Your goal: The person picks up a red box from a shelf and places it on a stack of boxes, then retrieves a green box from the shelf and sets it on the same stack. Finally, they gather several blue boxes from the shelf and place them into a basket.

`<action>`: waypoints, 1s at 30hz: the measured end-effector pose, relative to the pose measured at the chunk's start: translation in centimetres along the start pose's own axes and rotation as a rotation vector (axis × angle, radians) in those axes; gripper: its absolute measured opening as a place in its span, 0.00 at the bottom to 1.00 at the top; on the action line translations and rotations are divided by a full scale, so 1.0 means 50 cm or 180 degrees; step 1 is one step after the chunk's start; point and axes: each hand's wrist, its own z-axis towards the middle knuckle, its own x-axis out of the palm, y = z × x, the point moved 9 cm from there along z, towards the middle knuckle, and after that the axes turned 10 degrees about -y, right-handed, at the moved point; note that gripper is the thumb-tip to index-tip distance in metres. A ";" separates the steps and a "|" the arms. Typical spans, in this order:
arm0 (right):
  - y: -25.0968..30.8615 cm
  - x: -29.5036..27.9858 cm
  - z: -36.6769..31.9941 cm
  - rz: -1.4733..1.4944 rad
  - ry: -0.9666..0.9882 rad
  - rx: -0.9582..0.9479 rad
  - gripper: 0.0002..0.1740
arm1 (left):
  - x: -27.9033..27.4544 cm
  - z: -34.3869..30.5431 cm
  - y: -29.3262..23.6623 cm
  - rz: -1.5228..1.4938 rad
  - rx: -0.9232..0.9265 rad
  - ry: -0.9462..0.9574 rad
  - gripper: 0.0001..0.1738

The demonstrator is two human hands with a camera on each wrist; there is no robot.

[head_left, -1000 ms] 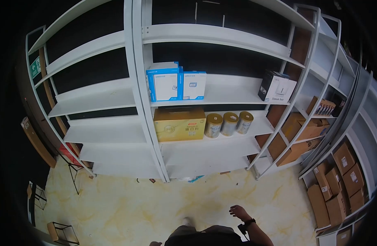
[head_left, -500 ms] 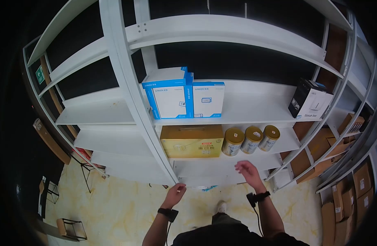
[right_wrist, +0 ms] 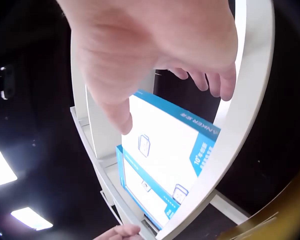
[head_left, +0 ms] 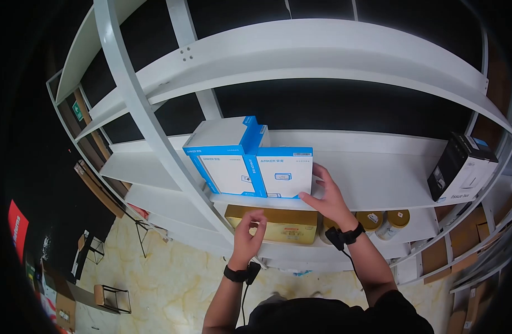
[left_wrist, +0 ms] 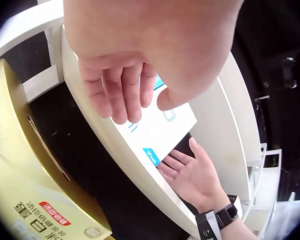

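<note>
Two white-and-blue ANKER boxes stand at the front of the white shelf: a right-hand box and a left-hand box, with another box against them. My right hand is at the right-hand box's right side, thumb at its lower front corner and fingers reaching along the side. In the left wrist view the palm of that right hand faces the box, its fingers extended. Lower and to the left, my left hand hovers before the shelf edge, fingers loosely bent with nothing in them.
On the shelf below sit a gold carton and several gold-lidded cans, partly behind my right wrist. A black-and-white tissue box stands at the shelf's right end. A white upright post rises left of the boxes; another shelf runs above.
Both hands have risen toward the shelves; my right hand has reached the right-hand ANKER box. The shelves appear closer, as the person has stepped up. The boxes keep their places.
</note>
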 end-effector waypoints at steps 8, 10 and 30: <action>-0.082 -0.050 0.021 0.0647 -0.0312 0.0740 0.21 | 0.005 0.089 0.001 0.0054 0.0106 -0.0259 0.23; -0.081 -0.065 0.043 0.0724 -0.0173 0.0882 0.22 | 0.006 0.096 0.010 0.0104 0.0026 -0.0311 0.24; -0.088 0.232 0.180 0.0542 0.2162 0.1123 0.41 | 0.038 0.087 0.026 -0.0257 -0.0235 -0.0018 0.33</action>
